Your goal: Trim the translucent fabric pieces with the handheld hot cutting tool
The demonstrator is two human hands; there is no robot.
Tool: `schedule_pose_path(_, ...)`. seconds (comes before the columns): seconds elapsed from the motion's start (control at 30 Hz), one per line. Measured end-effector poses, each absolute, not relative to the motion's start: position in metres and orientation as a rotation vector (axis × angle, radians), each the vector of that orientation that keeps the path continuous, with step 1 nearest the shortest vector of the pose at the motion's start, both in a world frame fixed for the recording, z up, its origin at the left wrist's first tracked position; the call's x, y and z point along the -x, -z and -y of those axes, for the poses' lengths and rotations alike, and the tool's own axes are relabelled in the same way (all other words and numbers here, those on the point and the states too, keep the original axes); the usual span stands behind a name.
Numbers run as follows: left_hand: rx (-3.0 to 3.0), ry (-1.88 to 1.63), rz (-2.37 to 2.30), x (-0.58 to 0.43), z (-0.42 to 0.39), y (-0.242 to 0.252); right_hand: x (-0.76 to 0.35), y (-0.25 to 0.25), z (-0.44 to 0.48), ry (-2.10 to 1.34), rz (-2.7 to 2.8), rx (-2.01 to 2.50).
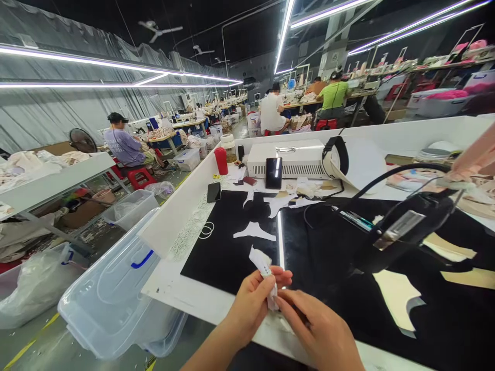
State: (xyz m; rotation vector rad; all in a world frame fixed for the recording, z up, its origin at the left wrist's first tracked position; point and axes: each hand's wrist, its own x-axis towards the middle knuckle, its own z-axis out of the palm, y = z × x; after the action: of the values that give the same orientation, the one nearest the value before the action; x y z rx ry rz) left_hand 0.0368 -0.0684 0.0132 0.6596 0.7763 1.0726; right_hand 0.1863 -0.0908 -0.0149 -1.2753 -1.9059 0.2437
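Near the front edge of the table, my left hand (253, 299) is closed around a narrow white bundle (261, 260), thin and folded like cloth or paper, with small dark marks on it. Its upper end sticks up past my thumb. My right hand (317, 322) pinches at the lower end, though its fingertips partly hide what they grip. Just beyond the bundle, a white cut piece (254, 231) lies on the black mat (232, 263). Several white rubber bands (193, 226) are heaped left of the mat, with a few larger loops (207, 230) at its edge.
A black lamp-like device (410, 226) overhangs the right side, above cream cut pieces (398, 299). Phones (274, 173), a red cup (221, 161) and a white box (286, 158) stand at the back. A lidded plastic bin (112, 288) is left of the table. Other people sit farther off.
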Motion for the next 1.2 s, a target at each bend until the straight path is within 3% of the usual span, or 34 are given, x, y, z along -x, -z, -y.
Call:
schedule_pose_path(0.17,-0.790,-0.938,-0.866,-0.027,0.064,-0.008,-0.205,-0.001,0.078,0.051,1.943,1.103)
schedule_pose_path(0.4,-1.001,-0.792,-0.953,-0.031,0.067,-0.010,-0.193,0.004,0.073,0.207,2.012,1.072)
schedule_pose_path(0.8,-1.325,-0.686,-1.189,-0.029,0.074,-0.004,-0.188,0.019,0.077,0.205,2.039,1.121)
schedule_pose_path(1.0,-1.461,-0.724,-1.303,-0.030,0.077,-0.008,-0.179,0.022,0.079,0.374,2.028,1.161)
schedule_pose_path(1.2,-1.309,-0.709,-1.101,-0.026,0.069,-0.004,-0.181,0.023,0.075,0.127,1.870,1.113)
